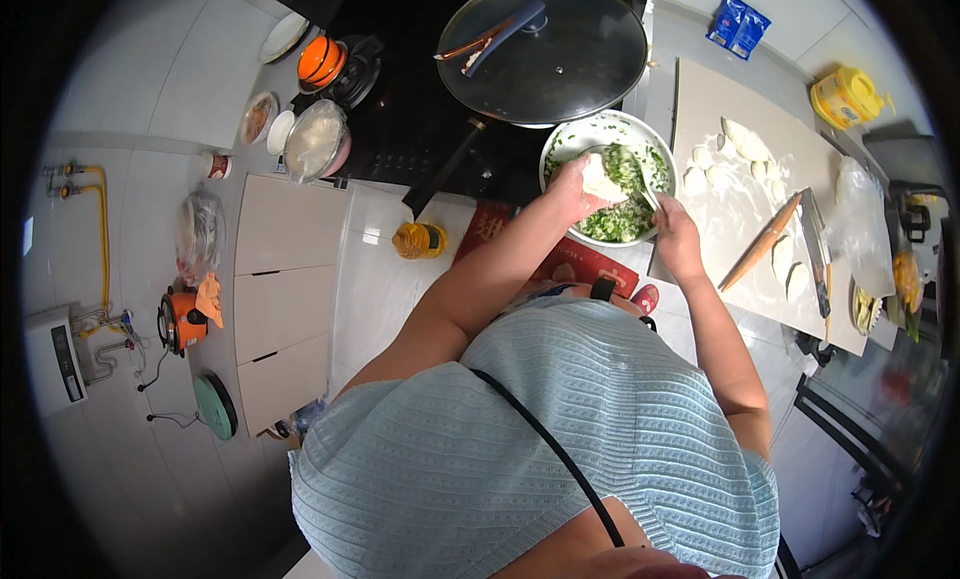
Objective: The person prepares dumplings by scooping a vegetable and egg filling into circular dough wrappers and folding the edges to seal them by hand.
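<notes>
Over a white bowl [670, 148] of chopped green filling [615, 223], my left hand [568, 189] holds a flattened piece of dough [598, 180]. My right hand [678, 238] grips the handle of a pale spoon [651, 193]. Green filling lies at the spoon's head, against the dough; how much rests on either I cannot tell. To the right, a floured board [720, 234] bears several dough pieces [701, 157], a longer dough roll [744, 139], a wooden rolling pin [763, 241] and a kitchen knife [814, 234].
A lidded frying pan [540, 84] sits on the black hob [390, 136], its handle [446, 170] towards me. Tongs [502, 35] lie on the lid. A plastic-covered bowl [315, 144] and orange bowls [321, 60] stand left. An oil bottle [420, 240] is on the floor.
</notes>
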Demonstrator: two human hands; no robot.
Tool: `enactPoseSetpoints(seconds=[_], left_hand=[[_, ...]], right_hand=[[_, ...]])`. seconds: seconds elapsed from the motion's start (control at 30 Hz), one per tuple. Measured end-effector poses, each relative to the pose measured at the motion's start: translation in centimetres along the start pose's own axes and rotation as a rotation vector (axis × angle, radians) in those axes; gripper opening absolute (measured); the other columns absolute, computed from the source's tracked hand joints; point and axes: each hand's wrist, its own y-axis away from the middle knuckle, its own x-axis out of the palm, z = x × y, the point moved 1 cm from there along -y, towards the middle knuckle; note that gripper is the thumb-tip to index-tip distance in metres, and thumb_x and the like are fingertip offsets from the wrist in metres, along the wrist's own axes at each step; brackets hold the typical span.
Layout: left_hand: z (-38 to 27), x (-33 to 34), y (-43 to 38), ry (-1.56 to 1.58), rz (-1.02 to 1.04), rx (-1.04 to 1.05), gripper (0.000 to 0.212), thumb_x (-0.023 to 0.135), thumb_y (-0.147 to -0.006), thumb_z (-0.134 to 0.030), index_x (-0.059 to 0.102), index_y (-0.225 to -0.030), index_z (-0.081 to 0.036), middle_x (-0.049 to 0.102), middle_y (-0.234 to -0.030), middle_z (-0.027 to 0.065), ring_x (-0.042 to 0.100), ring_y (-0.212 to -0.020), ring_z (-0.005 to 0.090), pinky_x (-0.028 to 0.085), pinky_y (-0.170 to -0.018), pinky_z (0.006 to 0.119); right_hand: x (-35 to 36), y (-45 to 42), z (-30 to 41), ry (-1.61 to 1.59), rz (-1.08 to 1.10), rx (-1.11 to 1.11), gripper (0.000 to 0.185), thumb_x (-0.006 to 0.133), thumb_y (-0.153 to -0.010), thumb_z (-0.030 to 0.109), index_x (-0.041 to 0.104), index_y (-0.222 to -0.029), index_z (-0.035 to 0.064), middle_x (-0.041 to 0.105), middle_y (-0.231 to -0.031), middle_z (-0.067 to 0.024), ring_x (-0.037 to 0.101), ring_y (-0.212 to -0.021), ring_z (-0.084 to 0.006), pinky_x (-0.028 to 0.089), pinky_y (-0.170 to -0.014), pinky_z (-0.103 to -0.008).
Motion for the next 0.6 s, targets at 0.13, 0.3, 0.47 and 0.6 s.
enactPoseSetpoints(seconds=[0.13, 0.3, 0.47, 0.6], left_hand=[[0.3, 0.8, -1.0, 0.031, -0.048, -0.016, 0.046, 0.027, -0.101, -0.031, 0.038, -0.136, -0.003, 0.045, -0.137, 0.019, 0.043, -0.127, 0.0368, 0.033, -0.105, 0.06], [1.0, 0.9, -1.2, 0.07, -0.075, 0.01, 0.048, 0.024, -0.101, -0.033, 0.04, -0.135, -0.002, 0.046, -0.137, 0.0188, 0.045, -0.126, 0.0355, 0.034, -0.105, 0.057], [0.5, -0.4, -0.9, 0.044, 0.068, 0.015, 0.047, 0.025, -0.1, -0.031, 0.046, -0.13, -0.002, 0.052, -0.13, 0.0183, 0.048, -0.123, 0.0342, 0.039, -0.103, 0.056], [0.1, 0.1, 0.4, 0.054, 0.16, 0.037, 0.045, 0.027, -0.1, -0.032, 0.046, -0.13, -0.004, 0.05, -0.132, 0.017, 0.048, -0.123, 0.0339, 0.038, -0.103, 0.056]], right_hand=[[-0.3, 1.2, 2.7, 0.525, 0.008, -0.185, 0.063, 0.053, -0.07, -0.006, 0.053, -0.13, 0.0128, 0.059, -0.095, -0.012, 0.059, -0.08, -0.0268, 0.048, -0.068, -0.0351], [0.5, 2.4, 3.2, 0.698, 0.002, -0.274, 0.058, 0.054, -0.074, 0.003, 0.051, -0.132, 0.0083, 0.055, -0.09, -0.0088, 0.056, -0.079, -0.0228, 0.046, -0.066, -0.0339], [0.1, 1.8, 2.7, 0.422, -0.03, -0.164, 0.061, 0.052, -0.072, -0.006, 0.051, -0.132, 0.009, 0.055, -0.09, -0.0128, 0.058, -0.081, -0.0277, 0.048, -0.072, -0.0381], [-0.3, 1.7, 2.7, -0.024, -0.085, 0.0, 0.054, 0.049, -0.08, -0.01, 0.051, -0.131, 0.0068, 0.056, -0.091, -0.0151, 0.059, -0.082, -0.0287, 0.048, -0.076, -0.0368]])
